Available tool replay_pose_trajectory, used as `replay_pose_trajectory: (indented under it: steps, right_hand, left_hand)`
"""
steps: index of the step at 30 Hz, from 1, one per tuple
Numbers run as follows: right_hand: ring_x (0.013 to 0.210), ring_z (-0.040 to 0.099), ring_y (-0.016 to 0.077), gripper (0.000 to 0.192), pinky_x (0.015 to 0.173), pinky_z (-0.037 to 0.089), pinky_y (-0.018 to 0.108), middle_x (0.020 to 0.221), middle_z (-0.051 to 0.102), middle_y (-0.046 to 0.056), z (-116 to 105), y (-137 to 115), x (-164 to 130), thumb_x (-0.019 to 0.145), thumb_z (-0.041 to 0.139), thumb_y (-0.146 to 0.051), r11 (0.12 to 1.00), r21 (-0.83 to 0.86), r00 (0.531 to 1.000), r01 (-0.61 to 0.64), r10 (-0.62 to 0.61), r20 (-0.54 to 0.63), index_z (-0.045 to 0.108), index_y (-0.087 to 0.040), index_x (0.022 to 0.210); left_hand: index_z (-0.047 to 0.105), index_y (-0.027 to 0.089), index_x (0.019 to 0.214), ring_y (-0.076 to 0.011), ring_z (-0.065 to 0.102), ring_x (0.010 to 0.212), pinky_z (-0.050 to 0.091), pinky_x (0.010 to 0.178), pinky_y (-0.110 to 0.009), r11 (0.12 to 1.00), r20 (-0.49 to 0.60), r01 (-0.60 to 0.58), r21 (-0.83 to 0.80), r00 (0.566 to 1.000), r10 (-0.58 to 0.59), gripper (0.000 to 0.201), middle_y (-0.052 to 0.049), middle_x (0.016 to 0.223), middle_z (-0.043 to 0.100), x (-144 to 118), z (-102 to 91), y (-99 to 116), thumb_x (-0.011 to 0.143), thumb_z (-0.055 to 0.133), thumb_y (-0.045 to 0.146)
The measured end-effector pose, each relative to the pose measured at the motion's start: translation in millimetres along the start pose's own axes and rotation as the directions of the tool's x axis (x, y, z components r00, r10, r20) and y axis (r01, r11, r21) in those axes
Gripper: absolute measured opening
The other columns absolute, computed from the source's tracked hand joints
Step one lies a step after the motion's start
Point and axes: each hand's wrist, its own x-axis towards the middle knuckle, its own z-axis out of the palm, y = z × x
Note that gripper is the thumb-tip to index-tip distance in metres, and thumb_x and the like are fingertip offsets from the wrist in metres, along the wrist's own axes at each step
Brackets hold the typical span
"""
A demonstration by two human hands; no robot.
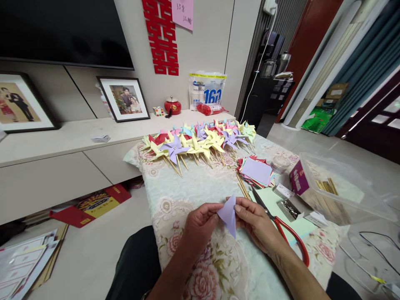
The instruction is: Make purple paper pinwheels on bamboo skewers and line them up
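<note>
Both hands meet low over the cloth-covered table point(187, 187), nearest the camera: the left hand point(196, 227) and the right hand point(258, 223) each pinch a corner of a lilac paper point(228, 214) folded into a triangle, fingertips closed on it from either side, point hanging down. It is held just above the floral cloth, between the two thumbs.

Judging from the fold, the work in hand looks like creasing a square along its diagonal, an early step toward a pinwheel. The next move would call for pressing the crease flat and keeping the corners matched, a light and even grip rather than force.

Across the far edge of the table lies a long row of finished pinwheels point(200, 143) on wooden sticks. To the right stands a clear plastic bin point(340, 187) holding sticks, then a stack of coloured paper squares point(256, 171). Red-handled scissors point(283, 229) lie just beside the right hand, partly under it.
</note>
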Motion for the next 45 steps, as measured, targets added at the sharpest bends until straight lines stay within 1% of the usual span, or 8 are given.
replay_pose_trajectory:
  steps: [4,11,17,24,29,36,39,45]
  right_hand:
    - [0.067,0.059,0.0132,0.028,0.067,0.049,0.026,0.077,0.068,0.001,0.5,-0.3,-0.3,0.085,0.074,-0.041,1.0,0.031,1.0,-0.003,0.003,-0.007,0.074,-0.021,0.105]
    - [0.061,0.059,0.0102,0.048,0.061,0.047,0.023,0.074,0.066,-0.001,3.4,-5.0,-0.8,0.074,0.084,-0.041,0.998,0.055,0.994,0.02,-0.014,-0.112,0.07,-0.018,0.113]
    - [0.059,0.058,0.0099,0.056,0.06,0.044,0.023,0.066,0.06,-0.005,1.5,-4.3,0.1,0.072,0.086,-0.038,0.995,0.069,0.992,0.068,-0.06,-0.106,0.065,-0.018,0.119]
    - [0.069,0.062,0.0132,0.067,0.064,0.048,0.026,0.081,0.067,-0.001,0.9,-6.4,0.2,0.065,0.09,-0.031,0.996,0.072,0.989,0.043,-0.032,-0.145,0.062,-0.02,0.125]
    - [0.073,0.063,0.0137,0.072,0.068,0.049,0.027,0.084,0.069,0.0,-1.0,-4.5,1.3,0.064,0.09,-0.029,0.997,0.076,0.991,0.033,-0.023,-0.134,0.058,-0.019,0.128]
    - [0.064,0.06,0.0101,0.07,0.061,0.046,0.023,0.078,0.067,-0.003,-1.8,2.5,1.3,0.067,0.088,-0.022,0.998,0.007,0.997,0.055,-0.054,-0.045,0.056,-0.019,0.129]
    - [0.062,0.057,0.0095,0.068,0.059,0.044,0.022,0.074,0.064,-0.005,-1.6,3.8,0.0,0.069,0.086,-0.022,0.998,-0.024,0.998,0.058,-0.058,-0.029,0.056,-0.019,0.13]
    - [0.062,0.053,0.0103,0.06,0.06,0.041,0.023,0.073,0.062,-0.005,-3.7,2.1,0.0,0.069,0.082,-0.024,0.992,-0.115,0.991,0.052,-0.066,-0.119,0.061,-0.018,0.125]
  left_hand:
    - [0.075,0.015,0.097,-0.0202,0.073,0.082,0.055,0.08,-0.031,0.999,-0.001,-0.015,-0.029,1.0,0.015,0.021,-0.007,0.089,0.08,-0.1,0.5,0.1,0.078,0.07,0.021]
    - [0.074,0.015,0.098,-0.0208,0.073,0.082,0.055,0.081,-0.032,1.0,0.043,0.012,-0.018,0.999,-0.012,0.021,-0.007,0.088,0.08,0.1,-0.9,2.6,0.078,0.071,0.024]
    - [0.076,0.015,0.098,-0.0188,0.071,0.078,0.053,0.077,-0.029,1.0,0.03,0.016,-0.015,0.999,-0.016,0.022,-0.004,0.081,0.079,-1.1,-0.2,5.6,0.079,0.071,0.025]
    - [0.076,0.016,0.098,-0.019,0.07,0.074,0.053,0.072,-0.029,0.999,0.006,0.041,0.011,0.999,-0.041,0.023,-0.004,0.078,0.077,-1.7,0.5,4.3,0.075,0.07,0.021]
    - [0.075,0.015,0.099,-0.0195,0.07,0.078,0.052,0.074,-0.029,1.0,0.057,0.025,-0.015,0.998,-0.025,0.026,-0.006,0.081,0.078,-1.4,1.2,2.6,0.075,0.074,0.024]
    - [0.075,0.015,0.093,-0.0126,0.059,0.059,0.046,0.058,-0.023,0.998,-0.05,0.018,0.063,0.999,-0.015,0.022,-0.001,0.065,0.071,2.3,-4.8,-1.7,0.08,0.072,0.032]
    - [0.074,0.016,0.093,-0.0143,0.064,0.065,0.048,0.064,-0.025,0.999,-0.021,0.031,-0.009,0.999,-0.031,0.021,-0.003,0.073,0.075,0.8,-3.0,-2.7,0.077,0.074,0.028]
    - [0.071,0.016,0.102,-0.0187,0.068,0.072,0.051,0.068,-0.028,0.999,0.041,-0.008,-0.032,0.999,0.01,0.032,-0.005,0.076,0.073,-4.0,2.5,-8.1,0.073,0.076,0.028]
